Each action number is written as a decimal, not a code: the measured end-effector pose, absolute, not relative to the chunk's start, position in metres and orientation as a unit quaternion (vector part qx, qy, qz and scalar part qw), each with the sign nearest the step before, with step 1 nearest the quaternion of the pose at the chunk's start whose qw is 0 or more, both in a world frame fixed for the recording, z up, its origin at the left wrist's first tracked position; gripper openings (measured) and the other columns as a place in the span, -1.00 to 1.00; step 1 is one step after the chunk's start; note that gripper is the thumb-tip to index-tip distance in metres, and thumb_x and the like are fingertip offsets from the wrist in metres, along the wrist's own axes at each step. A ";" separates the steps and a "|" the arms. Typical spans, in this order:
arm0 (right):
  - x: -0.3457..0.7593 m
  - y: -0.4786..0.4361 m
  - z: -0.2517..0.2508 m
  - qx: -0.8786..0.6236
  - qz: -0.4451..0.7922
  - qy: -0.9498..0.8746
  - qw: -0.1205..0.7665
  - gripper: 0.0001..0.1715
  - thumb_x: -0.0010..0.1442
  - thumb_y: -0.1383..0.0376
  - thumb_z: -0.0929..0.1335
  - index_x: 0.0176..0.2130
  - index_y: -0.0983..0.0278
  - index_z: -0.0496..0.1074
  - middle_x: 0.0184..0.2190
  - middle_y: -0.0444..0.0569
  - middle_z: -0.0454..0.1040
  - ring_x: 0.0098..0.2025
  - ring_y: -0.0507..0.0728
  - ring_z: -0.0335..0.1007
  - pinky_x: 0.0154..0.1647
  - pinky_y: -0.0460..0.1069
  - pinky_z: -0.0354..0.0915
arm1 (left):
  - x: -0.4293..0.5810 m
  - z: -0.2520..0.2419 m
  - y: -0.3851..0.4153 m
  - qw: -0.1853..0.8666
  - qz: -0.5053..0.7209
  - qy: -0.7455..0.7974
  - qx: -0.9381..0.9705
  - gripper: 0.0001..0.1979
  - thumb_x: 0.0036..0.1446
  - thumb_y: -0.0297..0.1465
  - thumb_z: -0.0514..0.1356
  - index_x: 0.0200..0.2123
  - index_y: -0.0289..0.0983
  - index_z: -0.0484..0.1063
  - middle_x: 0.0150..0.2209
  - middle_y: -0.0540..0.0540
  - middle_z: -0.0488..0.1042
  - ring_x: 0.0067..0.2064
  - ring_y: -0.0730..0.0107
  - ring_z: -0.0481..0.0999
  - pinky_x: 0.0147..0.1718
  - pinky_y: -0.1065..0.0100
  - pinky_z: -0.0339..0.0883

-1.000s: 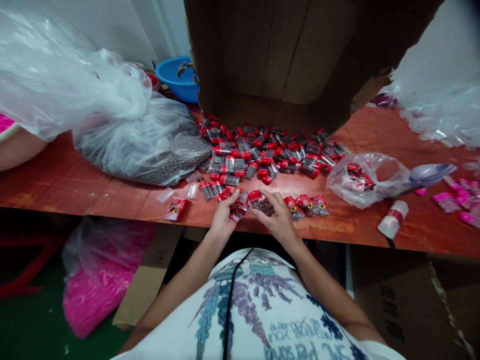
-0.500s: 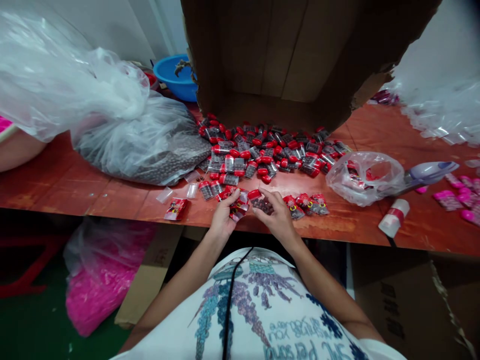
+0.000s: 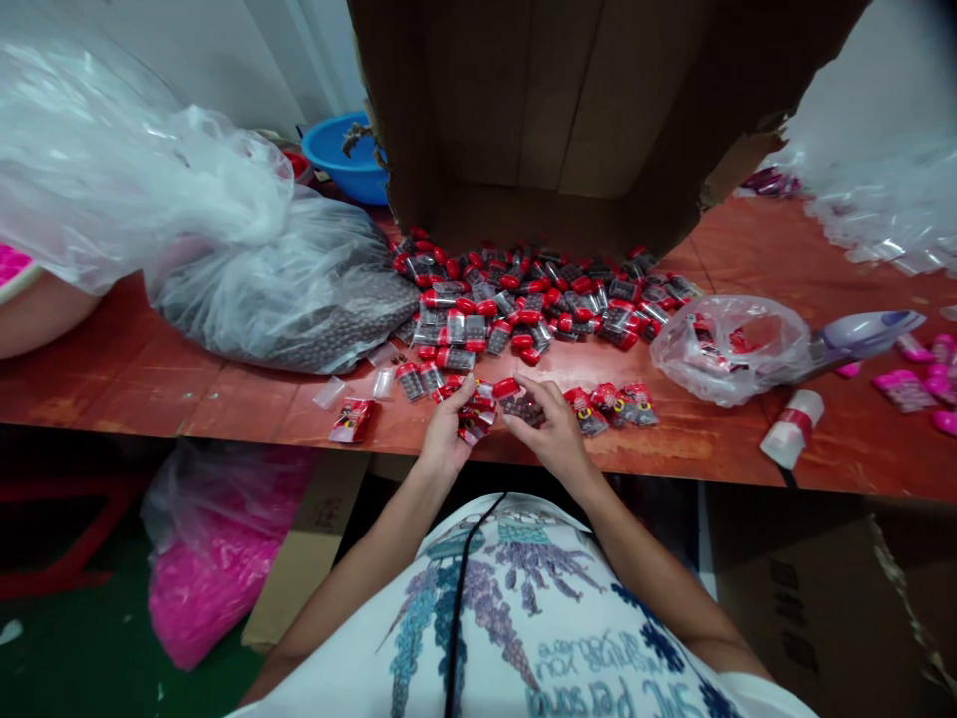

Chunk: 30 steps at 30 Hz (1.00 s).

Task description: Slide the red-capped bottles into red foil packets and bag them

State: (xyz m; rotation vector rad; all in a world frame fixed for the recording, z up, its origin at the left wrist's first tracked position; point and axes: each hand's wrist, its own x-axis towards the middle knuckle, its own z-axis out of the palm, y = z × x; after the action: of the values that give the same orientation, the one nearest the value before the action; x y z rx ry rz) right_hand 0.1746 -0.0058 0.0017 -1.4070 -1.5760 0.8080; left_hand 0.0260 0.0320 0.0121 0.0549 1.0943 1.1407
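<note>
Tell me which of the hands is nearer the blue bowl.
Left. The left hand is in front of the blue bowl and to its right; the right hand is farther right.

Plastic containers (image 3: 475, 332) look smooth and glossy, the cardboard box (image 3: 553, 100) matt.

workshop | heaped red-capped containers (image 3: 477, 329) | bulk bag (image 3: 284, 299) | large carton (image 3: 560, 120)

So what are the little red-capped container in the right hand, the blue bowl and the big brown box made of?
Container: probably clear plastic with a glossy red plastic cap; dark beads show through. Blue bowl: likely smooth plastic, judging by its even colour and soft sheen. Brown box: matte cardboard, by its ragged torn edges.
</note>
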 end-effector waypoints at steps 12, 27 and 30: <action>0.176 -0.009 0.000 -0.519 0.419 -0.603 0.437 -0.38 0.05 0.23 0.42 0.11 0.09 0.32 -0.21 -0.09 0.33 -0.25 0.08 0.33 -0.20 -0.02 0.33 | 0.026 0.008 0.032 0.694 0.522 0.491 0.063 -0.81 -0.15 -0.45 0.39 -0.44 -0.33 0.46 -0.52 -0.03 0.55 -0.53 0.42 0.53 -0.48 0.44 0.45; 0.173 -0.011 -0.002 -0.496 0.488 -0.522 0.492 -0.43 0.03 0.21 0.45 0.05 0.15 0.37 -0.15 -0.07 0.44 -0.18 0.11 0.37 -0.16 0.00 0.31 | 0.031 0.018 0.026 0.655 0.573 0.466 0.161 -0.70 -0.27 -0.45 0.44 -0.40 -0.32 0.45 -0.50 0.03 0.54 -0.52 0.45 0.52 -0.46 0.43 0.45; 0.173 -0.014 0.002 -0.512 0.415 -0.580 0.478 -0.44 0.06 0.24 0.43 0.07 0.11 0.36 -0.14 -0.06 0.40 -0.12 0.13 0.35 -0.10 0.02 0.29 | 0.032 0.021 0.025 0.645 0.571 0.475 0.179 -0.68 -0.28 -0.45 0.44 -0.39 -0.32 0.45 -0.48 0.02 0.54 -0.51 0.43 0.53 -0.49 0.44 0.44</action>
State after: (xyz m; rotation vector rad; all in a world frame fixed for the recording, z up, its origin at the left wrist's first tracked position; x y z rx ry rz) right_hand 0.1734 -0.0142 0.0019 -1.2508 -1.4172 1.0141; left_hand 0.0320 0.0254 0.0210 0.4075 1.0818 1.3000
